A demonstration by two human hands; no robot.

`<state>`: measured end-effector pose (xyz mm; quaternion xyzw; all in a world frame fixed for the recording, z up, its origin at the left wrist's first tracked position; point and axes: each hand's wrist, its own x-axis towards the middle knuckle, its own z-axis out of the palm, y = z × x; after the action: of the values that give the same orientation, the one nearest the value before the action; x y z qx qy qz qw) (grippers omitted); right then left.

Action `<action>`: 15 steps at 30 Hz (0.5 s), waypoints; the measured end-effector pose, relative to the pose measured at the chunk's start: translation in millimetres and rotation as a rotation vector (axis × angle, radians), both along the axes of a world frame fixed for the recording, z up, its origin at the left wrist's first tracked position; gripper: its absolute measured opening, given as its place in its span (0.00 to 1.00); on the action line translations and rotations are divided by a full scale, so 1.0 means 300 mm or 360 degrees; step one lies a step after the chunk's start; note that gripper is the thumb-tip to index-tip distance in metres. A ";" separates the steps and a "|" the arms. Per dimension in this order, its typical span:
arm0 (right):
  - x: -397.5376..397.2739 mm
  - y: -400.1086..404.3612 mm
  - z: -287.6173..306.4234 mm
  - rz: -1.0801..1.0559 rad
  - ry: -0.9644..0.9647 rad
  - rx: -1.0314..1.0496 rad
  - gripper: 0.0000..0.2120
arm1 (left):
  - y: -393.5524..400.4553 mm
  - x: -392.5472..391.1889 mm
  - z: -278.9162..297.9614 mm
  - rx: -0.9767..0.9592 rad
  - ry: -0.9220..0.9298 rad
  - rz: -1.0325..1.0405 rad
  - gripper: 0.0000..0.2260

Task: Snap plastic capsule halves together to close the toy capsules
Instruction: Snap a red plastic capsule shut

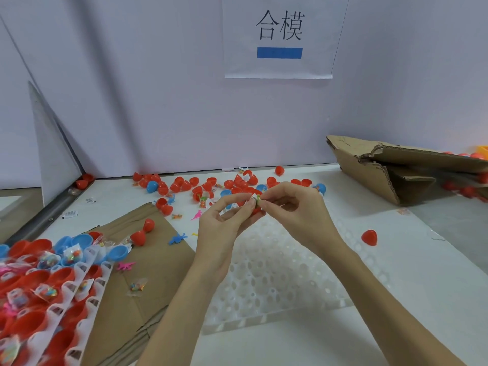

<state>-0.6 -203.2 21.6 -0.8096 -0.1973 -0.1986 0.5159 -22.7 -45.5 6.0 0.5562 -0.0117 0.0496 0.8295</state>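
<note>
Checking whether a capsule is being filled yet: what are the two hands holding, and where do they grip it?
Both hands, left hand and right hand, pinch a small toy packet between fingertips, over a red capsule half in the left fingers.

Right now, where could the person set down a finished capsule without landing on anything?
Bare table shows right of the white tray, around the lone red half. Near strip below the tray is bare too. Crowded: scattered halves by the back wall, filled trays at left.

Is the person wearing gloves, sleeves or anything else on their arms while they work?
No. Both the left hand and the right hand are bare, with no gloves. The forearms are uncovered as far as the picture shows. No rings, watch or bracelets are visible, and the fingernails look short.
</note>
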 end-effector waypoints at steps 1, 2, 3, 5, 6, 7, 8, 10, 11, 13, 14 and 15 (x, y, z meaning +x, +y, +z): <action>-0.002 0.002 0.001 0.0026 0.0014 0.0040 0.08 | -0.002 -0.001 0.000 -0.0007 -0.0007 -0.0005 0.13; -0.005 0.004 0.003 0.0049 0.0025 0.0078 0.09 | -0.003 -0.001 0.000 -0.0016 -0.0012 -0.0013 0.13; -0.007 0.006 0.004 0.0068 0.0031 0.0113 0.10 | -0.003 -0.001 -0.001 -0.0021 -0.0013 -0.0024 0.14; -0.009 0.008 0.003 0.0100 0.0028 0.0171 0.11 | 0.000 0.002 -0.001 -0.0030 -0.0010 -0.0059 0.13; -0.010 0.008 0.002 0.0109 0.0028 0.0195 0.11 | 0.003 0.004 0.000 -0.0049 -0.0004 -0.0078 0.13; -0.011 0.007 0.002 0.0114 0.0031 0.0215 0.11 | 0.004 0.005 0.001 -0.0073 0.0009 -0.0092 0.14; -0.011 0.007 0.003 0.0121 0.0039 0.0233 0.10 | 0.006 0.008 0.001 -0.0100 0.0030 -0.0097 0.16; -0.012 0.008 0.004 0.0133 0.0078 0.0267 0.09 | 0.009 0.015 0.000 -0.0163 0.0081 -0.0098 0.16; -0.012 0.010 0.006 0.0137 0.0111 0.0290 0.08 | 0.010 0.020 0.000 -0.0202 0.0106 -0.0104 0.15; -0.012 0.013 0.007 0.0094 0.0231 0.0409 0.03 | 0.012 0.028 -0.002 -0.0309 0.0154 -0.0123 0.14; -0.009 0.012 0.005 0.0010 0.0307 0.0465 0.05 | 0.012 0.032 -0.003 -0.0365 0.0178 -0.0128 0.14; -0.005 0.008 0.004 -0.0105 0.0392 0.0472 0.09 | 0.012 0.034 -0.002 -0.0413 0.0200 -0.0133 0.14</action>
<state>-2.2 -200.8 22.9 -0.7489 -0.0746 -0.1417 0.6430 -12.6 -41.8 5.5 0.4453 0.0236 -0.0187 0.8949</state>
